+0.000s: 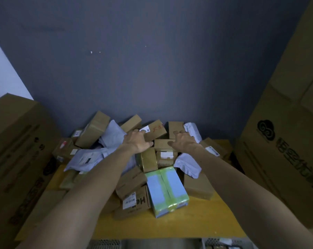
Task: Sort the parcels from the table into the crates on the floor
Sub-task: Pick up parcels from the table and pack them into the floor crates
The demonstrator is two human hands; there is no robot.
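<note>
Since the camera looks down from head height, the closest thing is a strip of grey perforated crate [105, 244] peeking in at the bottom edge, right under the near side of the yellow table [197, 218]. On the table the parcels [148, 159] are just dumped in one messy heap. Nearest in the heap is a green-and-blue wrapped box [167, 191], with a labelled carton [134, 201] touching its left side. A bit further back on the right a grey mailer bag [187, 164] is slumped over a brown box.

Both bare forearms reach across the heap to its far side. The left hand [138, 141] is on the red-marked box [156, 131], fingers bent over its left end and thumb against its near edge, so it's got hold of it. The right hand [184, 141] is just beside it, fingers spread and clawed above a small brown box [162, 143], gripping nothing as far as I can see.

Big cartons [13, 141] flank the table on both sides, and a grey-blue wall [152, 60] sits behind everything.
</note>
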